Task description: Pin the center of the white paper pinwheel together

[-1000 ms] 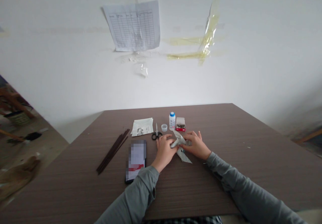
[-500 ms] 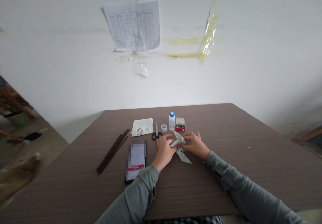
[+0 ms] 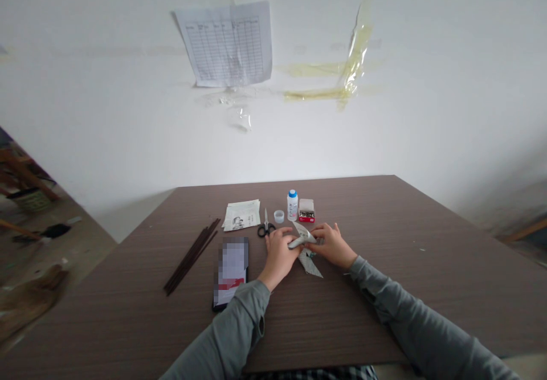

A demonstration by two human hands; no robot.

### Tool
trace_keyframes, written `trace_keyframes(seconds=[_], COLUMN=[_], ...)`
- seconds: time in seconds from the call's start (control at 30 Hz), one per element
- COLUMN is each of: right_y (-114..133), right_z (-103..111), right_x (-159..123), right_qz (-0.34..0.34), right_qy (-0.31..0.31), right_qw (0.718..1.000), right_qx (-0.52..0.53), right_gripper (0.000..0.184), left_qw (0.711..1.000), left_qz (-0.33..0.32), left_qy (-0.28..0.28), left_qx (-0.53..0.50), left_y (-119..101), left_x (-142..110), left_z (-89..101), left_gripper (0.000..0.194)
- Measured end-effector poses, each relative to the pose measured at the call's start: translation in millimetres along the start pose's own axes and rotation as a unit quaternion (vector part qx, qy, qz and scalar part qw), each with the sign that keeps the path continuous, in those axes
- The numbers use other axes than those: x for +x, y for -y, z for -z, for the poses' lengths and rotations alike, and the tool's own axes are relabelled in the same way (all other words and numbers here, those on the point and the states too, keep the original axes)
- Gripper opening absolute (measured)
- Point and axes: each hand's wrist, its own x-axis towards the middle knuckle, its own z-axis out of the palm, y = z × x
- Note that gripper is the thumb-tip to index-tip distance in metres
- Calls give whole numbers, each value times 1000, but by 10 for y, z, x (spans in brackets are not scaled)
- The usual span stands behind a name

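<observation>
Between my hands is a paper pinwheel (image 3: 310,264) of printed paper, with curled blades; one pointed blade sticks up at the back and another reaches toward me. My left hand (image 3: 281,254) is closed on its left side, fingers bent over the paper. From the right, my right hand (image 3: 334,246) pinches the paper near the pinwheel's middle, thumb and fingertips close together. The centre is partly hidden by my fingers. Just beyond stand a white glue bottle (image 3: 292,206) with a blue cap and a small red and white box (image 3: 306,211) of metal pins, its lid up.
Black-handled scissors (image 3: 266,229) lie behind my left hand, beside a small clear cup (image 3: 279,216). Printed paper sheets (image 3: 242,216) are stacked further left. A phone (image 3: 231,272) and several dark thin sticks (image 3: 191,257) lie on the brown table (image 3: 427,289). A white wall rises behind.
The pinwheel's near blade has shifted slightly to the left. Both hands keep nearly the same place and grip.
</observation>
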Motion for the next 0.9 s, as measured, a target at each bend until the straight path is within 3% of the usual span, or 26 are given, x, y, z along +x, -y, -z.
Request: trace_keyframes(seconds=[0.4,0.9], right_y=[150,67], right_z=[72,24], right_x=[-29,-5], right_qz=[-15,5], right_qy=[-9,-14], right_qw=[1000,999], right_qx=[5,40], right_gripper=[10,20], left_qw=[999,997], left_qz=[-9,-9], left_qy=[6,18], left_qx=[51,75], left_y=[-91,-150], left_x=[-12,-14], left_z=[47,87], left_gripper=[22,20])
